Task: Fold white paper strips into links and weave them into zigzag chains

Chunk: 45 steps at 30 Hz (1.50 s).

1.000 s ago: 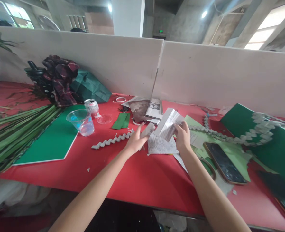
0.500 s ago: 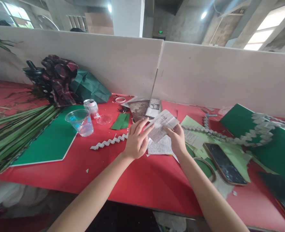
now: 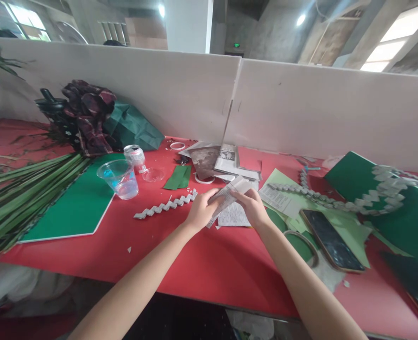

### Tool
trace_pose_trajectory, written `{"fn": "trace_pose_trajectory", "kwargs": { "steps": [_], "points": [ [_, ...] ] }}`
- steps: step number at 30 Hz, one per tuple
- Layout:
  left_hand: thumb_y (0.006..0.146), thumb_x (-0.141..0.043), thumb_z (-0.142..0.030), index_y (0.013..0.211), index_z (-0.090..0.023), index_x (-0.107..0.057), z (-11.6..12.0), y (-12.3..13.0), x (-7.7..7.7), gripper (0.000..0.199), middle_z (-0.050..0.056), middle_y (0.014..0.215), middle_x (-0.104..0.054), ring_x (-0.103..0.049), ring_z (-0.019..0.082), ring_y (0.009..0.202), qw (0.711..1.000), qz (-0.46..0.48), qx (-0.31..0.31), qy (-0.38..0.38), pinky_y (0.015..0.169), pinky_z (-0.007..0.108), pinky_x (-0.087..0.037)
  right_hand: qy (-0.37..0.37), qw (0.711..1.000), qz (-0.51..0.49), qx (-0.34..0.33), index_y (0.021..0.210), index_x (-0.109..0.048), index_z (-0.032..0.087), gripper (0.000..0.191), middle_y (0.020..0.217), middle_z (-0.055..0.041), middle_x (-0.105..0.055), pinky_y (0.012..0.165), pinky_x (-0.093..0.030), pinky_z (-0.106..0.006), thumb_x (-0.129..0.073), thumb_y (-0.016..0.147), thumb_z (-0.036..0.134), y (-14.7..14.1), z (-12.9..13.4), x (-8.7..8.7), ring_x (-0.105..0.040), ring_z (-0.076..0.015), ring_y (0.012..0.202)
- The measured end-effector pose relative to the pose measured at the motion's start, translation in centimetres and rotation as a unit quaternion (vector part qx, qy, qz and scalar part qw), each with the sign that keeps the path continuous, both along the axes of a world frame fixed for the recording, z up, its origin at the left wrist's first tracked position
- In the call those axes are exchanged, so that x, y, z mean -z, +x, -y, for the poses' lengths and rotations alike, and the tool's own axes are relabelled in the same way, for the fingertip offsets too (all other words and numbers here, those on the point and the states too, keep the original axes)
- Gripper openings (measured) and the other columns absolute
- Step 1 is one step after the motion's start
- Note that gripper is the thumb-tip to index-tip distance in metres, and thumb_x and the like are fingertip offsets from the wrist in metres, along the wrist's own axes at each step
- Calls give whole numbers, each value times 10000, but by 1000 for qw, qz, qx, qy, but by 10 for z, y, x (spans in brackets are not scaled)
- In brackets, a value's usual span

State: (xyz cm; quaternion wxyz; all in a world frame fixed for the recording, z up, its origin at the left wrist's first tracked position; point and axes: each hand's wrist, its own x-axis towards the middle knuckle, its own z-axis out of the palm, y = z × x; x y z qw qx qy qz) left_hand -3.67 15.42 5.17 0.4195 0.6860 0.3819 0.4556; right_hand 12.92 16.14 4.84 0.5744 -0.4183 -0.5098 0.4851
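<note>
Between my two hands, above the red table, is a piece of printed newspaper [image 3: 226, 197], tilted and apparently folded. My left hand [image 3: 202, 208] pinches its left side with thumb and fingers. On its right side, my right hand [image 3: 252, 206] grips the edge. Below them a printed sheet [image 3: 234, 216] lies on the table, partly covered. A zigzag strip of folded paper [image 3: 164, 205] rests left of my left hand. Behind my hands are more newspaper pieces [image 3: 230, 163] and a white ring [image 3: 204, 179].
A clear plastic cup [image 3: 119, 182], a can [image 3: 134, 158] and green strips [image 3: 177, 177] stand or lie to the left, near long leaves [image 3: 35, 198]. To the right are a phone [image 3: 332, 241], a tape roll [image 3: 315, 250] and a long folded-paper chain [image 3: 350, 205]. A white partition [image 3: 301, 108] rises behind.
The newspaper piece has come lower and turned, and now looks narrower. My left hand's fingers, spread before, have closed on it; my right hand has shifted slightly left.
</note>
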Motion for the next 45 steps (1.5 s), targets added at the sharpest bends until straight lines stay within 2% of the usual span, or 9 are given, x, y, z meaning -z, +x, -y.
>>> {"fn": "trace_pose_trajectory", "kwargs": {
  "steps": [4, 9, 15, 20, 26, 30, 34, 40, 45],
  "points": [
    [841, -563, -396, 881, -160, -702, -8, -3, 2, 277, 19, 762, -668, -577, 179, 713, 998, 40, -2, -39, 641, 243, -418, 54, 996, 39, 57, 939, -615, 228, 311, 846, -18, -625, 684, -474, -296, -715, 707, 409, 0, 0, -4, -570, -170, 769],
    [810, -607, -413, 843, -159, -711, -15, -5, 9, 277, 29, 805, -697, -615, 191, 763, 995, 58, 9, -85, 679, 255, -448, 51, 989, 71, 118, 1082, -592, 278, 438, 1177, -42, -570, 771, -479, -307, -719, 675, 379, 4, -2, -2, -545, -192, 957],
    [744, -681, -471, 934, -180, -707, -12, -4, 6, 348, 51, 873, -721, -670, 198, 705, 966, 134, 70, -210, 667, 305, -516, -23, 999, 18, 29, 856, -653, 213, 266, 764, -14, -617, 686, -491, -308, -728, 652, 367, 8, -7, 0, -558, -171, 731],
    [767, -646, -523, 942, -139, -709, -9, -8, -3, 427, 115, 909, -725, -688, 211, 680, 930, 176, 110, -303, 642, 321, -533, -1, 1000, 27, 12, 787, -642, 204, 236, 707, 5, -603, 646, -491, -283, -728, 658, 382, 8, -5, -2, -557, -147, 673],
    [683, -778, -356, 995, -136, -691, -8, -9, -5, 391, 112, 971, -704, -680, 178, 680, 928, 175, 144, -295, 626, 285, -516, -5, 1000, -9, 8, 859, -645, 217, 248, 716, 5, -607, 683, -522, -313, -714, 684, 379, 4, -2, -4, -581, -158, 678],
    [585, -844, -286, 940, -135, -678, -11, -7, 2, 420, 76, 883, -695, -659, 151, 620, 933, 165, 114, -298, 609, 283, -512, -1, 1000, -5, -15, 815, -653, 212, 254, 744, -1, -623, 686, -524, -299, -702, 704, 435, 3, -3, -3, -592, -153, 690],
    [550, -861, -310, 829, -126, -657, -14, -6, 8, 391, 56, 759, -685, -644, 153, 579, 940, 151, 79, -297, 547, 270, -498, -24, 999, -9, -40, 917, -653, 208, 425, 779, -29, -649, 683, -527, -319, -568, 781, 601, 2, -1, -3, -621, -177, 715],
    [654, -787, -413, 827, -121, -663, -13, -7, 7, 361, 84, 747, -699, -672, 185, 656, 941, 135, 89, -297, 592, 278, -511, 13, 996, 82, -29, 778, -621, 208, 255, 714, 6, -640, 636, -464, -271, -721, 709, 432, -2, 1, -1, -578, -144, 654],
    [724, -733, -365, 914, -118, -670, -13, -9, 4, 318, 122, 873, -717, -690, 201, 708, 923, 156, 134, -324, 641, 304, -532, 11, 999, 52, -10, 785, -602, 210, 211, 719, 9, -629, 636, -453, -277, -704, 712, 380, -1, -3, 2, -565, -147, 658]
  ]
}}
